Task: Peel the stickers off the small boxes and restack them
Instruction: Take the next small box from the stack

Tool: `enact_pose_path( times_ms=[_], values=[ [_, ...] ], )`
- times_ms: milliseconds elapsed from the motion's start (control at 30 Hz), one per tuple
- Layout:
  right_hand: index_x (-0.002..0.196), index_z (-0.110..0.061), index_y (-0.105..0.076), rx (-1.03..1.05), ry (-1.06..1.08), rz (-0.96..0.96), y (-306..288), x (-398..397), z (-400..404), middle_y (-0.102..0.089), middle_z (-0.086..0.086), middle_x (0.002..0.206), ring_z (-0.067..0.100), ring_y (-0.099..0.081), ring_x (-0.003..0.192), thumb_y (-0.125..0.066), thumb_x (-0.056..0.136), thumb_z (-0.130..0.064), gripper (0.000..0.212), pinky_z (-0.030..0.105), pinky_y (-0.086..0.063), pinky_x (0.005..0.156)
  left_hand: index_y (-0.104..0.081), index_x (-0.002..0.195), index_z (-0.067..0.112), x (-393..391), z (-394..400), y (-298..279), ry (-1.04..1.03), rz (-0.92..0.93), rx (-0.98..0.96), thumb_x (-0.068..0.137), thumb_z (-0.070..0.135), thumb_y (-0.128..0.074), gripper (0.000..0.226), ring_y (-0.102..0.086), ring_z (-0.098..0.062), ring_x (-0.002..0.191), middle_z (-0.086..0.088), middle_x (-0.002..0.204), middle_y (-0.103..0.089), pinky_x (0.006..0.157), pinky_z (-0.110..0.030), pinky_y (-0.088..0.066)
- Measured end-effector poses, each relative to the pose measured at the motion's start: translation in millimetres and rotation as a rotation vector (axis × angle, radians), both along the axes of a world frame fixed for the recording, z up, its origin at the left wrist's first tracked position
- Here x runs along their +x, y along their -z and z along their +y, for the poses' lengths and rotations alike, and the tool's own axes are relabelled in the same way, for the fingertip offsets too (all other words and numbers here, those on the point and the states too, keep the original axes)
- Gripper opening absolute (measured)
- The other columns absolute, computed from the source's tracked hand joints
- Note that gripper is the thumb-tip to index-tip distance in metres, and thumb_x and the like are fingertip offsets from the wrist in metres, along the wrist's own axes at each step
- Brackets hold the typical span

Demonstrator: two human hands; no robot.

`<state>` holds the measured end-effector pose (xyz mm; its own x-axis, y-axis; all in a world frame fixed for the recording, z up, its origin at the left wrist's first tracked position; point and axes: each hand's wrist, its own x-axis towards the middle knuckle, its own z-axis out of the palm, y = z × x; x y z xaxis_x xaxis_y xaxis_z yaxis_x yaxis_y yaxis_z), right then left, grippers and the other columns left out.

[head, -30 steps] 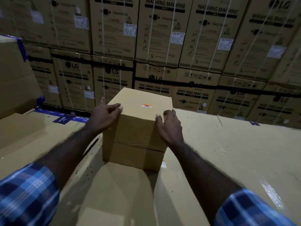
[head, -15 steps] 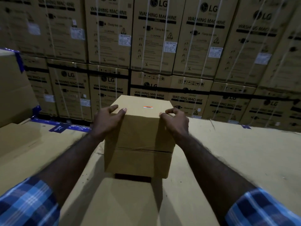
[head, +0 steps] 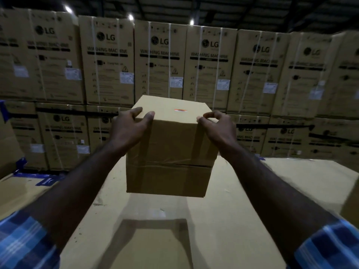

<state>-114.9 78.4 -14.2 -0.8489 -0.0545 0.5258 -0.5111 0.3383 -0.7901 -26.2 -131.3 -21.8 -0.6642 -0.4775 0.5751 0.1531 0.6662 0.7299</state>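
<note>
While the small box was held aloft, the parts of the scene stood as follows, read from left to right.

Left sleeve: blue checked cloth, at the lower left edge.

Left hand: fingers curled over the box's upper left edge, palm flat against its left side, gripping it.

Small box: plain brown cardboard, banded with clear tape, upright and only slightly tilted, clear of the surface beneath it and casting a shadow there.

Sticker: a small orange and white label on the top face, right of centre, not yet peeled by the look of it.

Right hand: fingers and thumb curled at the upper right corner, holding the box from that side.

Right sleeve: the same blue check, at the lower right.

Large carton top: the pale cardboard surface below the box, serving as the work surface.

Stacked washing-machine cartons: a strapped wall behind, well apart from the hands.

Step in hand, as judged: carrying the box before peeling. It would be done well by keeping the top face level and towards the eye, setting the box down squarely, then steadying it with one hand while the other lifted a sticker corner slowly, so the cardboard did not tear.
</note>
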Motion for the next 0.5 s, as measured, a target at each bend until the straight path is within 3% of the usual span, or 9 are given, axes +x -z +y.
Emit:
enact_pose_path(
  times_ms=[200,300,400,500],
  values=[
    [0.12,-0.022,-0.064,-0.029,0.025,0.026,-25.6,17.5,81.8,-0.056,0.004,0.128,0.011,-0.049,0.099,-0.069,0.087,-0.039,0.038,0.027,-0.051,0.074,-0.045,0.142,0.015,13.2,77.4,-28.6,0.032,0.037,-0.032,0.09,0.047,-0.058,0.062,-0.048,-0.027,0.127,-0.014,0.144,-0.046,0.093,-0.04,-0.051],
    [0.121,-0.02,-0.063,-0.033,0.036,0.047,-32.4,27.5,134.4,-0.057,0.004,0.128,0.01,-0.051,0.097,-0.068,0.088,-0.038,0.039,0.026,-0.052,0.073,-0.045,0.142,0.015,20.1,127.2,-36.8,0.059,0.043,-0.055,0.09,0.047,-0.058,0.062,-0.049,-0.027,0.127,-0.014,0.144,-0.046,0.089,-0.036,-0.051],
    [0.122,-0.019,-0.063,-0.029,0.035,0.056,-34.8,37.9,193.5,-0.056,0.001,0.125,0.002,-0.048,0.086,-0.067,0.089,-0.035,0.037,0.018,-0.043,0.061,-0.045,0.142,0.013,28.5,185.1,-40.9,0.083,0.056,-0.072,0.09,0.047,-0.058,0.063,-0.049,-0.027,0.127,-0.014,0.144,-0.047,0.091,-0.038,-0.051],
    [0.121,-0.019,-0.063,-0.038,0.025,0.046,-32.4,50.0,259.4,-0.054,-0.003,0.117,0.001,-0.048,0.081,-0.067,0.089,-0.035,0.036,0.02,-0.044,0.062,-0.044,0.142,0.012,39.2,250.0,-38.3,0.104,0.059,-0.084,0.092,0.044,-0.057,0.061,-0.049,-0.026,0.127,-0.014,0.144,-0.047,0.083,-0.03,-0.048]
  ],
)
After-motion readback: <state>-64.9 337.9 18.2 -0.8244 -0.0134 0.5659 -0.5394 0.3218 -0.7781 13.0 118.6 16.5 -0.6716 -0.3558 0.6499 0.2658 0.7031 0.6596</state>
